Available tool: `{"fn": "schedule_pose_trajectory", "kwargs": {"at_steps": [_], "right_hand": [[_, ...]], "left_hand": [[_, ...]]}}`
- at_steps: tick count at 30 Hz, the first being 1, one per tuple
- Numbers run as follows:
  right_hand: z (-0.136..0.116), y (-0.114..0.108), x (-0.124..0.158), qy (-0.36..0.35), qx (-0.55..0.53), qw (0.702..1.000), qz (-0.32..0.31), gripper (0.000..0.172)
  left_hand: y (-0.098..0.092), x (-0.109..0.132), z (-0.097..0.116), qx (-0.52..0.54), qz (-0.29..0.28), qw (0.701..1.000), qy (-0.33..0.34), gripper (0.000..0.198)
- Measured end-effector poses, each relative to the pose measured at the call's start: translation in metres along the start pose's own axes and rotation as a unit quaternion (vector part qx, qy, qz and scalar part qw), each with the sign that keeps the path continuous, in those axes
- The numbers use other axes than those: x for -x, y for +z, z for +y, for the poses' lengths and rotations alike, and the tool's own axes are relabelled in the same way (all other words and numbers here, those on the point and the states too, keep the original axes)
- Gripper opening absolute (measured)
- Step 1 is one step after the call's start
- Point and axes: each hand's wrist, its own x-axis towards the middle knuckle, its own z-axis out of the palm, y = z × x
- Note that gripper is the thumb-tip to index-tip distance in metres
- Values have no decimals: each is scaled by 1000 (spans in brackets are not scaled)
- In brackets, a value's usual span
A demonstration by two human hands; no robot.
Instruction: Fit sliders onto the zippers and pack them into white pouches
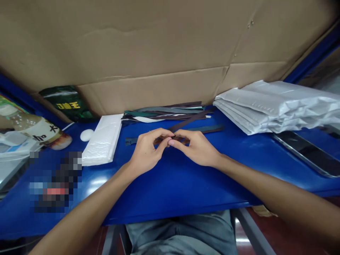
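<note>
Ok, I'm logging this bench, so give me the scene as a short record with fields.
Left hand: pinching a brown strip
Right hand: pinching, apparently the same strip, up against the left hand
Behind hands: pile of strips
Left side: white packet, bottle
Right side: stack of white packets, phone
Surface: blue table

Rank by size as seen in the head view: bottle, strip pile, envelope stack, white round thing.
1. Envelope stack
2. Bottle and strip pile: too close to rank
3. White round thing
</note>
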Motion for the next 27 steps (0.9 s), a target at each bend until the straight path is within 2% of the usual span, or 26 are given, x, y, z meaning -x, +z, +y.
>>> {"fn": "schedule_pose_trajectory", "kwargs": {"at_steps": [6, 9, 16, 21, 23, 26, 27], "right_hand": [[4, -6, 1, -26, -96, 995, -24, 28], [3, -8, 2, -34, -105, 994, -18, 28], [-3, -10, 2, -125, 21, 992, -2, 20], [4, -17, -6, -206, 172, 963, -16, 23], [17, -31, -10, -203, 229, 952, -2, 21], [38, -63, -15, -147, 305, 940, 34, 21], [43, -72, -16, -124, 310, 941, 46, 21]], "left_hand": [[-5, 0, 4, 17, -19, 1000, 13, 19], [-7, 0, 7, 0, -32, 999, 23, 19], [-9, 0, 7, -51, -40, 997, 50, 13], [-15, -4, 4, -117, -31, 991, 52, 12], [-26, -9, -1, -120, 15, 992, 46, 12], [-49, -19, -11, -117, 170, 978, 25, 12], [-54, -22, -14, -110, 206, 972, 17, 13]]}}
